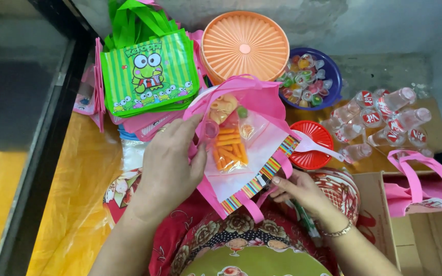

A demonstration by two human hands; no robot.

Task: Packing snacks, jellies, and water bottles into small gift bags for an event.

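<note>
- In the upper left of the frame you have a stack of green striped bags (149, 71) with a cartoon frog picture, lying on some pink bags.
- At the top centre there is a round orange lid (245, 47) with ribs like sun rays, and right of it a blue bowl (333, 76) full of small clear jelly cups.
- In the upper right, small clear bottles (384, 120) with red and white labels lie on their sides.
- A red round lid (315, 148) with a white spoon on it sits just right of the centre.
- At the right edge a pink bag (420, 186) stands in a cardboard box (384, 214).
- The pink tote bag (251, 148) is in the centre of the frame, above your lap, open and tilted to you; inside it is a clear snack packet (228, 148) with orange sticks.
- Your left hand (167, 166) has the fingers close together, pressing the left edge of this bag and touching the packet.
- Your right hand (297, 191) pinches the lower striped edge of the bag, fingers closed on it.
</note>
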